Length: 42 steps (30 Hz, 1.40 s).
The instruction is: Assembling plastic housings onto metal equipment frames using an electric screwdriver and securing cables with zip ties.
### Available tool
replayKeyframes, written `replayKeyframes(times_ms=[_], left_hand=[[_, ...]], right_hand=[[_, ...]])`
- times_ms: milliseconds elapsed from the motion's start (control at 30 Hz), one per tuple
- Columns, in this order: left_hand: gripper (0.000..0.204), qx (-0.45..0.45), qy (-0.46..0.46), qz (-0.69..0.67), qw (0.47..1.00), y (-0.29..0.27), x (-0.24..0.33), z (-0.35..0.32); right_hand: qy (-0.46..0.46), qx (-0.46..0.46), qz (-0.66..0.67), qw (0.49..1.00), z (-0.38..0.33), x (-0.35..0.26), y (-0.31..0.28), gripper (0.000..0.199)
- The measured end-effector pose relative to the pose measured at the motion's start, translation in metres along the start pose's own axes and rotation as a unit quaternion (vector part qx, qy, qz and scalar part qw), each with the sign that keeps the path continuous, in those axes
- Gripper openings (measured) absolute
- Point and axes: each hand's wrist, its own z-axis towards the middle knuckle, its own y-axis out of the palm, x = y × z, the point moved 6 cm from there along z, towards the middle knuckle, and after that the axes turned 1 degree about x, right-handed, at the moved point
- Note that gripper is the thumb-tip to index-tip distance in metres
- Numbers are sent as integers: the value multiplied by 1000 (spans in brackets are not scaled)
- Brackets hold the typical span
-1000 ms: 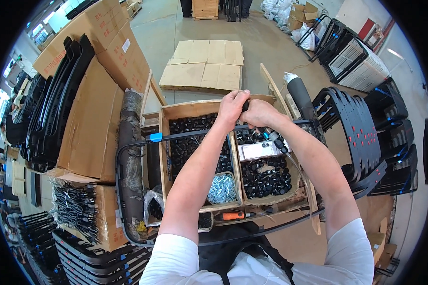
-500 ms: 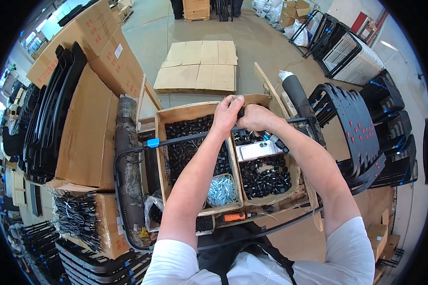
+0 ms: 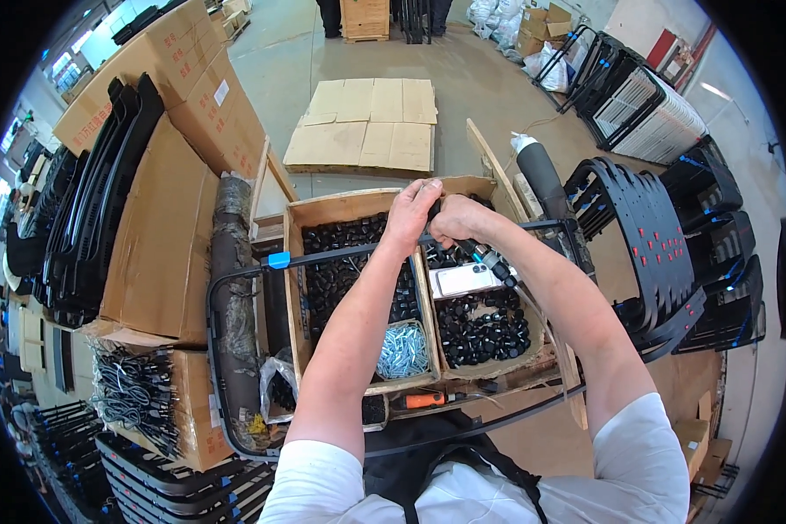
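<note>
A black metal frame (image 3: 336, 254) with rounded corners lies across the wooden box, a blue clip (image 3: 278, 260) on its far bar. Both hands meet at that bar. My left hand (image 3: 411, 214) is closed, fingers curled over something dark that I cannot make out. Close beside it on the right, my right hand (image 3: 459, 218) grips a black power tool (image 3: 491, 261) with a teal band. The tool's rear end sticks out below the hand, toward me; its front end is hidden by the hands.
The divided wooden box (image 3: 294, 301) holds black plastic caps (image 3: 485, 332), silver-blue screws (image 3: 402, 351) and a white phone (image 3: 465, 279). An orange-handled tool (image 3: 424, 401) lies nearer me. Padded rollers (image 3: 233, 306) flank the box. Cartons (image 3: 162, 236) stand left, stacked black frames (image 3: 646, 236) right.
My right hand has turned and come slightly nearer me, showing more of the power tool below it. My left hand and the frame have shifted a little to the left.
</note>
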Motion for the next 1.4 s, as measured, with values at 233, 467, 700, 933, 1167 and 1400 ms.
replayKeyframes(times_ms=[233, 467, 700, 933, 1167, 1400], left_hand=[[26, -20, -17, -18, 999, 3, 8, 0], [25, -32, -57, -16, 998, 15, 20, -10], [26, -79, -22, 2, 997, 58, 40, -77], [25, -179, -142, -42, 973, 117, -31, -242], [18, -271, -234, -62, 932, 150, -50, -347], [21, -254, -241, -29, 936, 139, -54, -382]], right_hand=[[-14, 18, 33, 999, 4, 0, 0, 15], [-10, 20, 22, 1000, -14, -3, 0, 14], [23, 96, -79, 992, -122, -8, 5, 37], [121, 95, -95, 983, -277, 54, 104, 50], [208, 66, -26, 976, -378, 64, 164, 43], [175, 56, -26, 983, -394, 79, 201, 44]])
